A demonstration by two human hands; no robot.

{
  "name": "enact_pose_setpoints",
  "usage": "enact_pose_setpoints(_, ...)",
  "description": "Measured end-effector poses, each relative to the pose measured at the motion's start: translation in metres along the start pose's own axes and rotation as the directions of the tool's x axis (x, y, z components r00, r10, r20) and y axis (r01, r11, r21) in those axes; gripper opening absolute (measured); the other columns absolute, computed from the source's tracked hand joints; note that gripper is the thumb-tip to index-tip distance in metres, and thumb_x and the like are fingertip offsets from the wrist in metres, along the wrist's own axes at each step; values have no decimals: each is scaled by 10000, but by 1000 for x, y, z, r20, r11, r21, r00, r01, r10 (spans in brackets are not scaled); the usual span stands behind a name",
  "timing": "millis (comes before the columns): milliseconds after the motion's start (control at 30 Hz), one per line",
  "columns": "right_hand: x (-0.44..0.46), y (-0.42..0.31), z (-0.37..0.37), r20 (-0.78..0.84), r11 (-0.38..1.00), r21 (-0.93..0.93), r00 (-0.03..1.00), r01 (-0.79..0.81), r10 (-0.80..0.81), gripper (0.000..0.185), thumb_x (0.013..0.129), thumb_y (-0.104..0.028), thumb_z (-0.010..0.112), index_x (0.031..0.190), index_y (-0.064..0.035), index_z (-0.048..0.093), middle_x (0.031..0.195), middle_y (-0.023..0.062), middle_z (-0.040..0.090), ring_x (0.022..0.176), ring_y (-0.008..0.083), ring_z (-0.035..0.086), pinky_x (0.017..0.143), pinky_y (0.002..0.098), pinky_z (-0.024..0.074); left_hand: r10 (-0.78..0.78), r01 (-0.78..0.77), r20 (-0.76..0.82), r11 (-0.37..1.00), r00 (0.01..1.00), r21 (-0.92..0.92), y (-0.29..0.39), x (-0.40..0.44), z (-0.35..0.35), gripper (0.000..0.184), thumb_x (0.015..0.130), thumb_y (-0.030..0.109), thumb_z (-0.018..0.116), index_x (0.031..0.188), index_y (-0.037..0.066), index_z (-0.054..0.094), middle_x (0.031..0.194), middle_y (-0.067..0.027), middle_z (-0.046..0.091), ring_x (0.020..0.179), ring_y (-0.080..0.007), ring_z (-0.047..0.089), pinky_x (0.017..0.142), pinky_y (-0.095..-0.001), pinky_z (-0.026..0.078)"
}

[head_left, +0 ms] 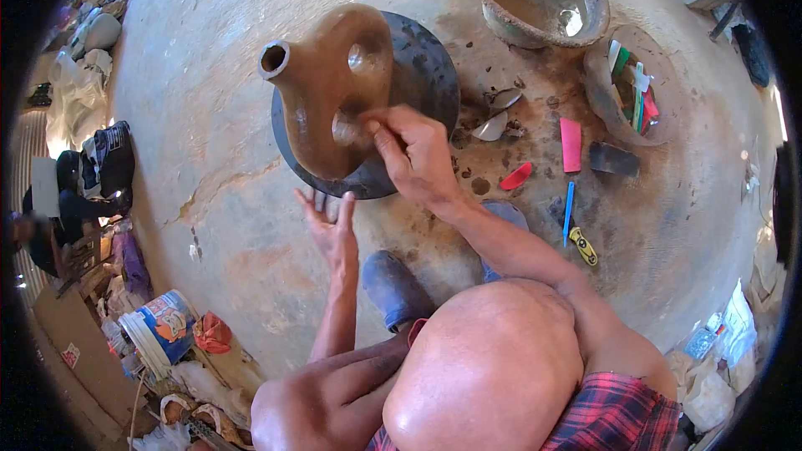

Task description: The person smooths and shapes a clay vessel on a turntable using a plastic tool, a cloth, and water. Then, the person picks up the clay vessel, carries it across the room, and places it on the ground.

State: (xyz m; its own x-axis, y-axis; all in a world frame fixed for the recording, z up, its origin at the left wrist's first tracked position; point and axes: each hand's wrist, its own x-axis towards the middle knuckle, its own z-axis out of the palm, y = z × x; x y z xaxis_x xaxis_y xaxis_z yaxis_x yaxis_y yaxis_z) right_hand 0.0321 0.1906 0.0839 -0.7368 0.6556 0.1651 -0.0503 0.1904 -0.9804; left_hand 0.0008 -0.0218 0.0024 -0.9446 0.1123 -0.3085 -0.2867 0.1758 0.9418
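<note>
A brown clay vessel [322,88] with a round spout and two rounded openings rests on a dark round disc [426,67]. My right hand [413,154] is at the vessel's lower opening, its fingers bent together in a pinch. The fingertips are blurred, and whatever they may hold is too small to make out. Just below the disc's near edge, my left hand [330,225] is held with its fingers spread and nothing in it.
A basin [547,38] of murky water stands at the top. Right of the disc lie a tray [660,121] of tools, a pink piece [571,144], a red piece [516,176], a blue stick [569,209] and a yellow-handled tool [583,246]. A bucket [171,326] is at lower left.
</note>
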Motion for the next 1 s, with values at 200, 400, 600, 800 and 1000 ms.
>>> enact_pose_setpoints(200,16,-11,4,448,884,272,863,-381,234,283,971,-117,607,1196,32,689,856,222,727,767,302,745,712,376,554,476,-493,234,870,848,16,82,5,11,825,930,-104,697,1629,-41,264,1642,-213,381,1496,-287,411,1201,-385,356)
enact_pose_setpoints(400,5,-8,-6,604,993,77,796,-85,21,610,884,-227,619,1462,-47,540,870,245,729,806,427,725,736,501,557,381,-398,166,913,910,85,84,5,21,656,970,-113,640,1572,-79,382,1475,-192,571,1330,-237,570,1105,-352,464)
enact_pose_setpoints(600,20,8,-7,633,970,-162,773,181,-38,676,853,-305,629,1505,-149,535,908,244,738,846,453,718,806,575,576,418,-427,138,903,898,47,88,6,26,658,964,-116,651,1566,-84,387,1448,-192,589,1306,-228,581,1094,-356,473)
enact_pose_setpoints(800,27,14,-10,657,880,-344,753,327,-23,618,868,-292,640,1474,-191,565,850,211,746,783,402,739,700,533,578,415,-435,170,894,894,105,90,11,15,676,945,-115,685,1555,-99,393,1435,-190,599,1303,-227,585,1097,-349,473)
enact_pose_setpoints(1000,34,1,-8,634,685,-564,773,461,2,590,866,-271,664,1444,-235,555,714,132,721,650,378,715,573,493,545,415,-438,170,890,894,128,86,15,12,667,925,-104,720,1530,-97,439,1439,-176,605,1287,-227,598,1086,-345,489)
